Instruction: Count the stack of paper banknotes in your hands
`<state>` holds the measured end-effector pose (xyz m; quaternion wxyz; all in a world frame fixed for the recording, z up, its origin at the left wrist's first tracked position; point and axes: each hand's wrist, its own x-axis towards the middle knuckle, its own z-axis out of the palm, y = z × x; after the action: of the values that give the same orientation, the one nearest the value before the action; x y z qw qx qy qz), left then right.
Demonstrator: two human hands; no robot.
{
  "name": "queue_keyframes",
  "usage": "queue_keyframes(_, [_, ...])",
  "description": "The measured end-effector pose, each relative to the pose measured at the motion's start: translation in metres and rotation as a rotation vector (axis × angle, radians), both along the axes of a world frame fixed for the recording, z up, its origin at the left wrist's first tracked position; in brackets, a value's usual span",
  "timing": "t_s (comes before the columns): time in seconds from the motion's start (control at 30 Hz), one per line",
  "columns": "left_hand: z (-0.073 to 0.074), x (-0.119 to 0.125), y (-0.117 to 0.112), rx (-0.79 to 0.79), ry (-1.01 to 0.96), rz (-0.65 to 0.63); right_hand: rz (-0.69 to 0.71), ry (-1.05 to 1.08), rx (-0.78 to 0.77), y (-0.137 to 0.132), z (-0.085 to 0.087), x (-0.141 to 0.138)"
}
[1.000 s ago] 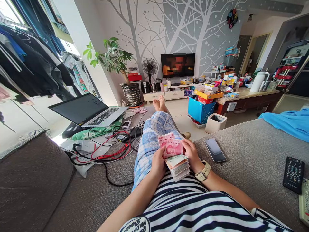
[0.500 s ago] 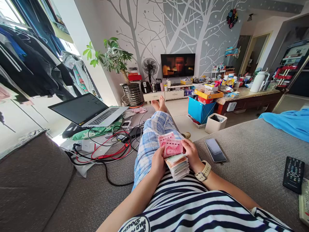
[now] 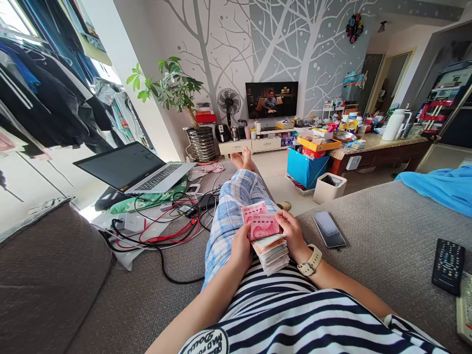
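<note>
A thick bundle of banknotes [image 3: 272,255] sits at the person's lap, tilted, its near end close to the striped shirt [image 3: 295,314]; the layered edges of the notes face the person. Just beyond the bundle, two pink notes overlap: the front pink note [image 3: 264,227], marked 100, covers part of the rear pink note [image 3: 253,210], which sticks out past it on the far left.

Left of the bundle, the left hand [image 3: 241,246] has its thumb closed over the left edge of the pink notes; its other fingers are hidden underneath, so I cannot tell whether they also grip the bundle. Right of the bundle, the right hand [image 3: 291,231] pinches the right edge of the front pink note, thumb and fingers drawn together. A pale watch [image 3: 310,260] circles that wrist.

Beyond the bundle stretch legs in plaid trousers [image 3: 236,201]. To the right of the bundle, apart from it, a phone [image 3: 329,229] lies on the grey sofa [image 3: 372,250], and farther right is a black remote control [image 3: 448,266]. To the left of the bundle are tangled cables [image 3: 180,236] and, farther off, an open laptop [image 3: 158,179].
</note>
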<state>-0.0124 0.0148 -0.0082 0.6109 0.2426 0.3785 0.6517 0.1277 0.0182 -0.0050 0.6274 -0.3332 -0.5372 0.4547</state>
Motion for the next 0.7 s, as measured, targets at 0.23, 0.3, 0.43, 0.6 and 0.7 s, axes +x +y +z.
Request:
queue_keyframes(0.23, [-0.0059,-0.0018,0.0029,-0.006,0.014,-0.026,-0.009,-0.02,0.011,0.002,-0.0004,0.0])
queue_keyframes(0.3, [-0.0071,-0.0022,0.0033,0.005,0.014,-0.044,-0.029,-0.036,0.03,0.002,0.0,0.0008])
queue_keyframes(0.43, [-0.0055,-0.0018,0.0025,0.012,0.006,-0.048,-0.051,-0.055,0.046,0.002,-0.0003,0.0019])
queue_keyframes(0.6, [-0.0033,-0.0012,0.0013,0.01,-0.007,-0.042,-0.058,-0.051,0.032,0.0027,-0.002,0.0015])
queue_keyframes(0.7, [-0.0037,-0.0012,0.0014,0.014,-0.018,-0.049,-0.067,-0.056,0.039,0.0023,-0.0019,0.0014])
